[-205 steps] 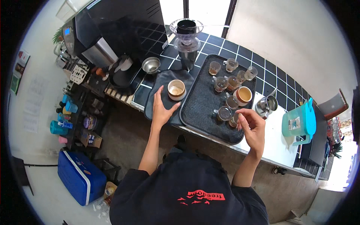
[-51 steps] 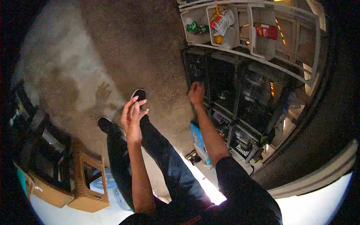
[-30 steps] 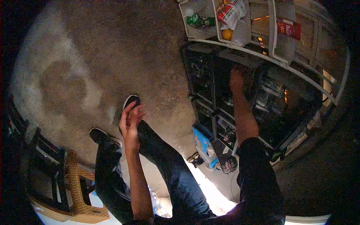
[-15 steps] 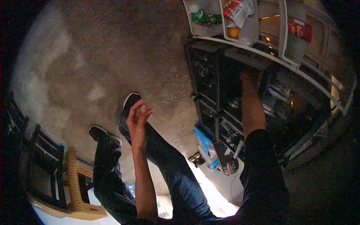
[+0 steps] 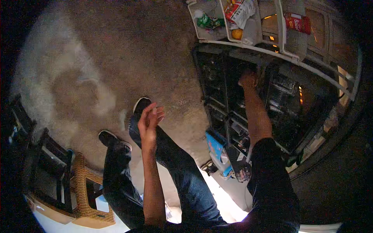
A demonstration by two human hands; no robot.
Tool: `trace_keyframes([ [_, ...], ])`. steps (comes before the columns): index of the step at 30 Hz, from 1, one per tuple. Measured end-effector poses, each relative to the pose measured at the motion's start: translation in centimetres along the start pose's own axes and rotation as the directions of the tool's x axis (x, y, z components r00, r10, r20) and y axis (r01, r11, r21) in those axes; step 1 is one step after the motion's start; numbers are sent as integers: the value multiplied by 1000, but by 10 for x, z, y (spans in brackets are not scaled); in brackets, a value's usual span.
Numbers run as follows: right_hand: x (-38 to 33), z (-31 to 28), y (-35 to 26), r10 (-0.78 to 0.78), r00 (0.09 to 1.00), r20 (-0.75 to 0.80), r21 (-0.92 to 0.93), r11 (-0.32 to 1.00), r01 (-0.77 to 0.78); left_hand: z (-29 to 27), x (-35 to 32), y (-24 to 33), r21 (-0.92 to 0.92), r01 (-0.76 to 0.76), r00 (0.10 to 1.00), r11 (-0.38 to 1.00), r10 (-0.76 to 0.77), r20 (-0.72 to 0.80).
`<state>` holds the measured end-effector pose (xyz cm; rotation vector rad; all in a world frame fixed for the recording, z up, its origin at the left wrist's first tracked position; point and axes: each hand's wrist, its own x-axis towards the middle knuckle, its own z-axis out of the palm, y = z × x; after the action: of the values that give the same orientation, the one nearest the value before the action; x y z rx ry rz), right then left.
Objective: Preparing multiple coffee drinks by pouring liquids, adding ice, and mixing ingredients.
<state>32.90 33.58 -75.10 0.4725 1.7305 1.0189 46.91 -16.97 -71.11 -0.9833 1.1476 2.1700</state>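
Note:
My right arm reaches into a dark shelf unit. There my right hand is in deep shadow. Its fingers are too dark to make out, as is anything they touch. Clear packages with a shine on them lie in the compartment to the right of my forearm. My left hand hovers over my leg and shoe, fingers loosely bent and apart, with nothing seen in it.
Above the dark unit, a white wire rack holds a green packet, a red-and-white packet and a red packet. A blue package stands low beside the unit. Woven chairs are at lower left.
The view has shifted, so the racks sit slightly further left and the chairs slightly further right. My right hand stays inside the dark unit; my left hand keeps its loose pose.

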Motion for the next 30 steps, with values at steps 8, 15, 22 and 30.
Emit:
trace_keyframes([
  [8,-184,-52,-38,72,980,-184,561,826,45,-52,-40,27,78,-42,998,996,37,59],
  [15,-328,-42,-92,121,960,-252,929,308,205,-61,-105,75,124,19,994,992,-32,105],
  [22,-630,-108,-48,-90,682,-725,605,-556,570,-59,-223,189,69,-298,854,952,233,465],
  [30,-768,-156,31,117,214,-970,77,-687,723,-28,-355,348,56,-711,520,701,471,713],
])
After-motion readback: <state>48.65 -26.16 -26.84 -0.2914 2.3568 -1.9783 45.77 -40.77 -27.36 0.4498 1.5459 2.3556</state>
